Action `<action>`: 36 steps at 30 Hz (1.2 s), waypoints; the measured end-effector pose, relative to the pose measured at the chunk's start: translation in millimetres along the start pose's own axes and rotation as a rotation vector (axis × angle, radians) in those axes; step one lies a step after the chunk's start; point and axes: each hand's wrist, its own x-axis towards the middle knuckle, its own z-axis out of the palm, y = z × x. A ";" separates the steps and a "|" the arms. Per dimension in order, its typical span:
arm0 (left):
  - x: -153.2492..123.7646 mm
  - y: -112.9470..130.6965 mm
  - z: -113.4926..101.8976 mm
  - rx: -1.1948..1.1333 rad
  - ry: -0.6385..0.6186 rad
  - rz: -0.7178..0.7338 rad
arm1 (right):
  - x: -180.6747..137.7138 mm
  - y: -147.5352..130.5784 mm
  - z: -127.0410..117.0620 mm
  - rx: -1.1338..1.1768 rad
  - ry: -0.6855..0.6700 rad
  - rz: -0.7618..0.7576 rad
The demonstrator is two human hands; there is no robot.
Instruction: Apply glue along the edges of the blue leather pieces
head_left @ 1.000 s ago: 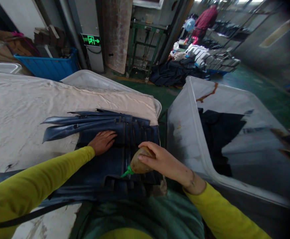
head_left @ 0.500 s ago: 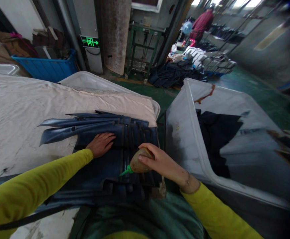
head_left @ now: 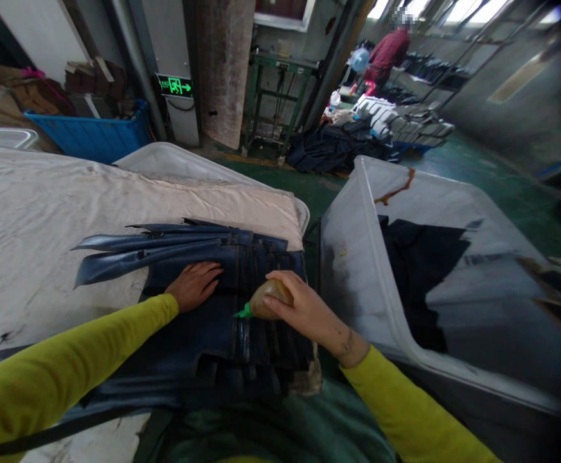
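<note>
A stack of dark blue fabric pieces [head_left: 198,257] lies on a table covered with off-white cloth [head_left: 44,212]. My left hand [head_left: 194,285] rests flat on the stack, fingers stretched out. My right hand [head_left: 299,308] is wrapped round a brownish squeeze bottle with a green nozzle [head_left: 265,301]. The nozzle tip touches a strip near the middle of the stack, just right of my left hand. Both my sleeves are yellow.
A large translucent plastic bin [head_left: 371,212] with dark fabric inside stands at the right of the table. Beyond it, dark garments are piled on the green floor [head_left: 338,145]. A person in red [head_left: 386,54] works far back. A blue crate [head_left: 92,132] sits at the back left.
My right hand has moved the bottle away from me along the strip, toward the top of the stack. My left hand has stayed flat in place.
</note>
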 end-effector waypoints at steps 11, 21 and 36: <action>0.1 0.7 0.2 0.001 0.002 -0.005 | 11.7 10.8 2.0 -0.047 0.122 -0.056; 0.5 0.6 0.8 0.009 0.000 -0.001 | 7.4 14.0 2.5 -0.035 0.116 -0.090; 0.2 -1.0 4.5 0.005 -0.017 -0.010 | 27.5 28.8 4.4 -0.060 0.182 -0.097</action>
